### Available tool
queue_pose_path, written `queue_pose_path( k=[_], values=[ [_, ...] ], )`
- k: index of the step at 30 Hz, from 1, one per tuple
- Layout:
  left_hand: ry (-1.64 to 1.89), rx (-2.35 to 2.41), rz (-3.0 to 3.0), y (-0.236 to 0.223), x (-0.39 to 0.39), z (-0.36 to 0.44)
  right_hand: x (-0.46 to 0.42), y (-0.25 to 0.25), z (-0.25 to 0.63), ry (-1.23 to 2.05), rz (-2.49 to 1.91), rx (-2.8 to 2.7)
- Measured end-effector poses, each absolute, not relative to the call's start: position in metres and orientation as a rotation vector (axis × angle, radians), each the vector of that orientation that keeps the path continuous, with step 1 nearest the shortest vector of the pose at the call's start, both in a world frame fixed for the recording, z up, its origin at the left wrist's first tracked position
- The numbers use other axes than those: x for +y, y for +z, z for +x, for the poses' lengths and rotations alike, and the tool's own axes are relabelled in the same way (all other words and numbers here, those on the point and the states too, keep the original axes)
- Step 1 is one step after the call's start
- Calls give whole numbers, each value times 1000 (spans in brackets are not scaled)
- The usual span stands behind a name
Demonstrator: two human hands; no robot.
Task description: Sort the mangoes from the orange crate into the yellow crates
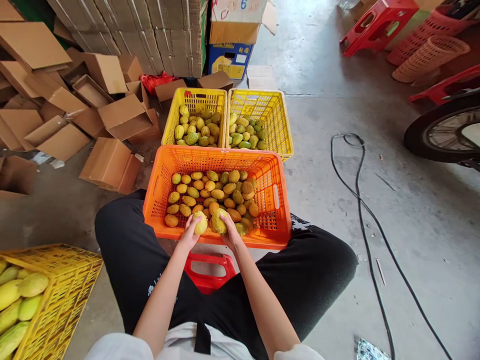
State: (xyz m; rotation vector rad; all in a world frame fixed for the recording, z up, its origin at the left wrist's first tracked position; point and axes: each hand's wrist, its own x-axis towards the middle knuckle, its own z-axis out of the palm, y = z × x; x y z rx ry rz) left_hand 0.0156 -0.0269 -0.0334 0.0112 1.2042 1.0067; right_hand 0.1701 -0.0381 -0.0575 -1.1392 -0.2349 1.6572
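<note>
Step in hand, as I read it: handling fruit a pair at a time at the orange crate (262, 242), probably looking them over or sorting. Left hand (189, 234) holds a pale yellow fruit (200, 224), fingers curled round its side. Right hand (231, 234) holds a lumpier yellow-green fruit (218, 221), thumb side up, grip closed to fruit width. Both sit above the near edge of the crate, side by side, with a narrow gap between them. Fingers underneath are hidden, so can't tell if the right-hand fruit is clear of the pile or resting on it.

Crate is between the knees, floor partly covered with loose fruit (212, 185), mostly orange-brown. Red stool (207, 287) shows just below its near side. Two more crates beyond its far rim: left yellow crate (172, 112) and right yellow crate (285, 122), both part filled.

Next move, my judgement: decide on each fruit, then lower it gently before loosening the fingers. Main risks: knocking the near rim, or bruising fruit by dropping it.
</note>
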Motion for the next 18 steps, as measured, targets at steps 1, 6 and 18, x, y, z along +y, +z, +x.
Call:
queue_pose_path(
  k=[1, 6, 18],
  values=[
    [1014, 1231, -18, -34, -27, 15, -38, -57, 170, 1678, -1136, -207],
    [990, 1234, -65, -33, -22, 16, -36, -51, 169, 1766, -1082, -51],
    [938, 1142, -46, -25, -18, 15, -31, -59, 169, 1714, -1141, 18]
  ],
)
